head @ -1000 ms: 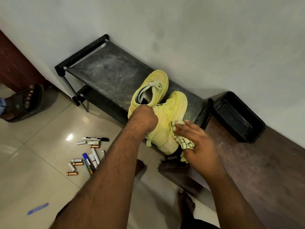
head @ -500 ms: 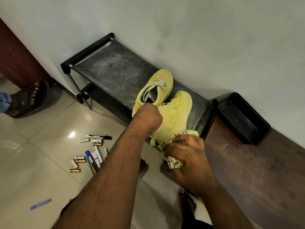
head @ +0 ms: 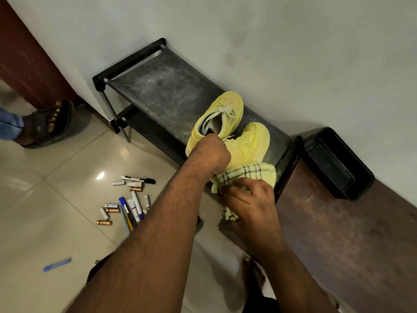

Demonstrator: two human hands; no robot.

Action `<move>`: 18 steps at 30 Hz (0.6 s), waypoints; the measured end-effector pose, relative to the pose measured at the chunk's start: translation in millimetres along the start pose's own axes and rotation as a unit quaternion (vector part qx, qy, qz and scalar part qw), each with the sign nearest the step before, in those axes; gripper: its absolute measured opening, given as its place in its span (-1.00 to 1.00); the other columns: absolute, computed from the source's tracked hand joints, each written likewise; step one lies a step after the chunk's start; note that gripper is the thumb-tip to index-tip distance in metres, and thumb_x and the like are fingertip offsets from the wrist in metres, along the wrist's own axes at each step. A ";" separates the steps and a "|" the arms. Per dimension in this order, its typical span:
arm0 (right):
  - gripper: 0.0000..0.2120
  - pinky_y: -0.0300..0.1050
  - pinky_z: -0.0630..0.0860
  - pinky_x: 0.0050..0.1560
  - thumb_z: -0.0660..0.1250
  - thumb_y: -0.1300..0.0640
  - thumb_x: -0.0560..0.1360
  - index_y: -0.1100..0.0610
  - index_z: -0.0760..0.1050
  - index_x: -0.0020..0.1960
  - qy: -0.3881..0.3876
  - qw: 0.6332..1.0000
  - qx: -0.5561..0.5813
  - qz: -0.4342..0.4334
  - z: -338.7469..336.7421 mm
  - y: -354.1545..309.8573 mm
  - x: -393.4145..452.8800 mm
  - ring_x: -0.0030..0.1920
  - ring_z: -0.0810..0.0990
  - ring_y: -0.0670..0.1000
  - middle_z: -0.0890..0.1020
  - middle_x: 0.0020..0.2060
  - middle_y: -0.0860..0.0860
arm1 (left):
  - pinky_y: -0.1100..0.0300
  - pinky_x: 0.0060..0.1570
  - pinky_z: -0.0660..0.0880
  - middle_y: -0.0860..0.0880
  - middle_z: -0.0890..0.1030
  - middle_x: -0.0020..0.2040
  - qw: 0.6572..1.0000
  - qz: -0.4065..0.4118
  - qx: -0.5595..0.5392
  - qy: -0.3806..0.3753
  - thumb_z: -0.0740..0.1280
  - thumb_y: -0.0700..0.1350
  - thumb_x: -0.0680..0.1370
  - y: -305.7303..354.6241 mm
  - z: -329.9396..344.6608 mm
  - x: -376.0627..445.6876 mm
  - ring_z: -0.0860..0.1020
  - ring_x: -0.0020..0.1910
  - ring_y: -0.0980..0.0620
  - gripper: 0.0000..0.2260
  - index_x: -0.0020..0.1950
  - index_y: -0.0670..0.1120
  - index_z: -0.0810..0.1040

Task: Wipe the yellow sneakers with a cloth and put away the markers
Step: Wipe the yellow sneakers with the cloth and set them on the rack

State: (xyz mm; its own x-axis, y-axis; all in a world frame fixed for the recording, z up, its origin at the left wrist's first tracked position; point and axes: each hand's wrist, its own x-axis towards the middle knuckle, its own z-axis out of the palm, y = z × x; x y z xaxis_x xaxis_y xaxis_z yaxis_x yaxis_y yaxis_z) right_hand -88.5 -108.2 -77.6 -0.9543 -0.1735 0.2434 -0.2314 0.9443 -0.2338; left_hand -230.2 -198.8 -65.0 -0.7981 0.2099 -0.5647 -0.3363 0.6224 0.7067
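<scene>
Head view: at the far left we see another person's sandalled foot on the tiled floor, with a blue strip lying on the tiles nearer us. Next come the markers, scattered among small batteries on the floor, well to the left of our fingers. One black-and-white marker lies crosswise with its black cap to the right; the others point roughly away from us. Their labels are too small to read.

Our left hand sits at the heel of the nearer yellow sneaker, knuckles up; its fingers are hidden from us, so we cannot tell how they lie. Both sneakers stand on the top shelf of the black shoe rack, long axes running from us toward the wall, toes pointing at the wall. The farther sneaker lies just left of the nearer one, touching it.

Our right hand has its fingers curled round a yellow checked cloth, which is pressed against the near side of the nearer sneaker, just beyond the fingertips.

Right of those fingers runs a brown wooden bench, and on its far end sits a black tray; we see nothing in it.
</scene>
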 end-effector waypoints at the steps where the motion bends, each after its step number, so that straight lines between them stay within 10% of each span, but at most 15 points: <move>1: -0.67 -0.05 0.22 0.10 0.58 0.19 0.11 0.03 0.64 -0.14 -0.016 1.000 0.001 -0.012 1.4 -2.5 -2.5 0.05 0.47 0.00 0.66 -0.16 -0.13 | -0.04 -0.01 0.59 -0.23 0.64 0.02 1.000 -0.001 -0.001 0.001 0.33 -0.22 0.54 0.1 -0.6 -1.2 0.61 0.05 -0.22 -0.84 0.09 -0.23 0.56; 7: -0.86 0.01 0.23 0.01 0.36 0.14 0.24 0.02 0.61 -0.21 0.019 0.999 -0.024 0.020 -15.9 -1.1 -9.0 -0.06 0.45 -0.01 0.63 -0.23 -0.18 | 0.04 -0.09 0.57 -0.21 0.64 0.00 1.000 0.009 -0.006 0.000 0.33 -0.19 0.54 0.5 0.9 -0.4 0.61 0.04 -0.22 -0.85 0.08 -0.21 0.57; 18: -0.78 0.01 0.20 -0.03 0.56 0.06 0.06 0.00 0.57 -0.36 -0.064 0.979 -0.136 0.139 -18.1 -15.5 -13.9 -0.20 0.48 0.05 0.59 -0.39 -0.14 | 0.01 0.04 0.59 -0.16 0.63 0.06 1.000 0.009 0.000 0.022 0.35 -0.18 0.54 1.9 3.0 0.5 0.60 0.05 -0.15 -0.80 0.14 -0.19 0.55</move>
State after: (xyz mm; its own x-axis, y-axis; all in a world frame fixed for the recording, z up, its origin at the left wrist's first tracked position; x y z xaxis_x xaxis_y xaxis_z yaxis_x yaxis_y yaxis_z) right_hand -68.2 -115.4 -60.3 -0.9931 0.0832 0.0831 0.0826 0.9965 -0.0101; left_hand -229.7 -195.2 -65.2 -0.8253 0.1876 -0.5326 -0.3215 0.6193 0.7163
